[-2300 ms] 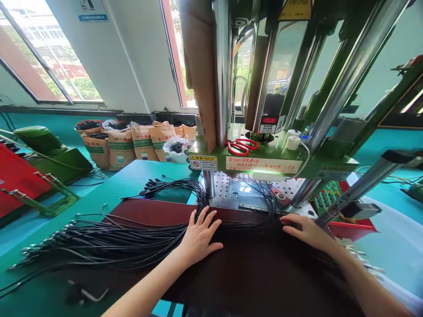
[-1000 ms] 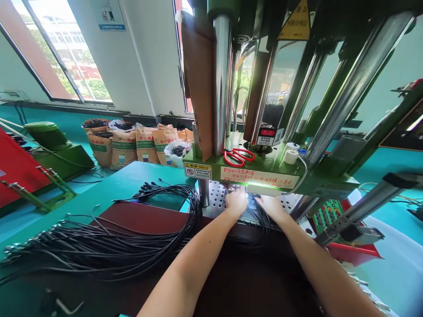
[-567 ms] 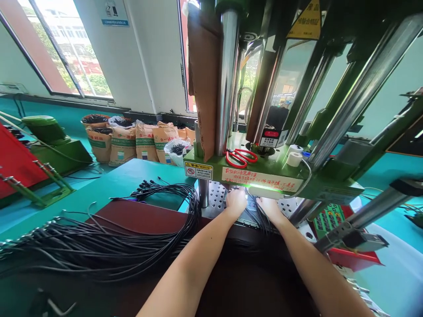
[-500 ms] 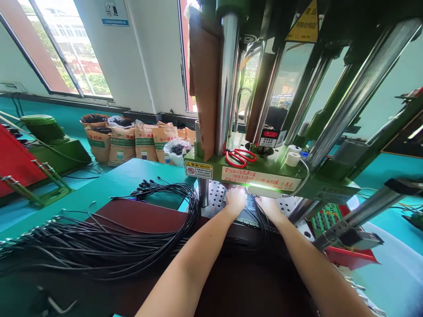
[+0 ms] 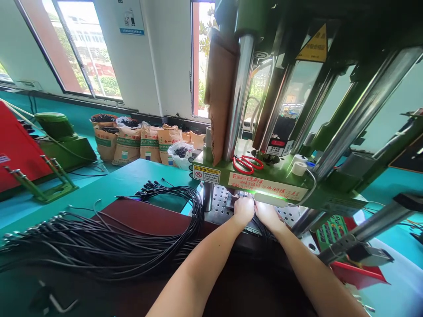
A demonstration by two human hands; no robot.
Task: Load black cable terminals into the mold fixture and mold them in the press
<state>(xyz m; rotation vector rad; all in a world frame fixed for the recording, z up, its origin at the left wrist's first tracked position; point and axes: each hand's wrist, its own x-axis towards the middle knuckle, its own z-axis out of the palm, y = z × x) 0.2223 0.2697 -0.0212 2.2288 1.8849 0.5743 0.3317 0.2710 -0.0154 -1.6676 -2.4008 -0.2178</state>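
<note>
My left hand [image 5: 244, 210] is closed over the metal mould area below the green press [image 5: 214, 169], its fingertips hidden. Right beside it, my right hand [image 5: 267, 215] has its fingers bent inward, the two hands nearly touching. Black cables [image 5: 261, 228] come out from under my right hand and hang over the front edge toward me. What my left fingers hold is hidden. Beneath the hands lies a perforated metal plate [image 5: 220, 203]. To my left, a large bundle of black cables [image 5: 132, 246] with metal ends is spread over the dark red board [image 5: 142, 215].
Red-handled scissors [image 5: 247, 164] lie on the press ledge beside white rolls [image 5: 299, 168]. Steel columns [image 5: 240, 97] rise around the work space. A control panel [image 5: 332, 231] sits at right. Paper sacks [image 5: 127, 143] stand by the wall. A hex key [image 5: 62, 304] lies at lower left.
My hands have come closer together, the right one moving toward the left over the mould area. The view has shifted slightly, so the scene sits further right and lower.
</note>
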